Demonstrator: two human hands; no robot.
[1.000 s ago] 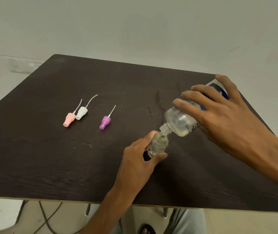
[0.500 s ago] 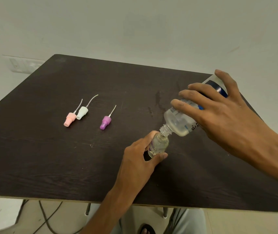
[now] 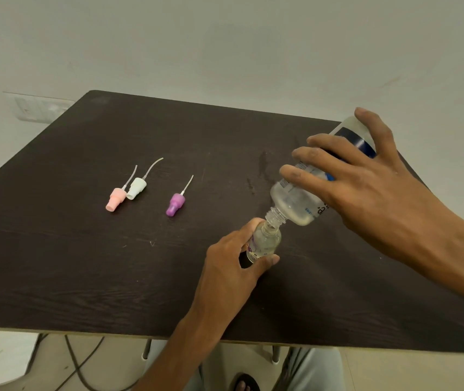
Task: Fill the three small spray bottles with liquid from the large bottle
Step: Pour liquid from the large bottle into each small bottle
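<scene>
My right hand (image 3: 366,190) grips the large clear bottle (image 3: 295,203) with a blue label, tipped steeply so its open neck touches the mouth of a small clear spray bottle (image 3: 264,244). The small bottle stands on the dark table (image 3: 84,263), with my left hand (image 3: 231,275) holding it between thumb and fingers. Clear liquid sits in the large bottle's lower shoulder. Three spray tops with dip tubes lie to the left: pink (image 3: 115,198), white (image 3: 136,188) and purple (image 3: 175,204). Only one small bottle is visible.
A faint wet smear (image 3: 263,167) marks the table behind the bottles. A wall socket plate (image 3: 39,108) sits beyond the table's far left corner. Cables (image 3: 81,365) and a table leg show below the near edge, with my foot (image 3: 243,383).
My right hand has raised the large bottle's base a little higher, steepening the tilt. The small bottle and my left hand stay in place.
</scene>
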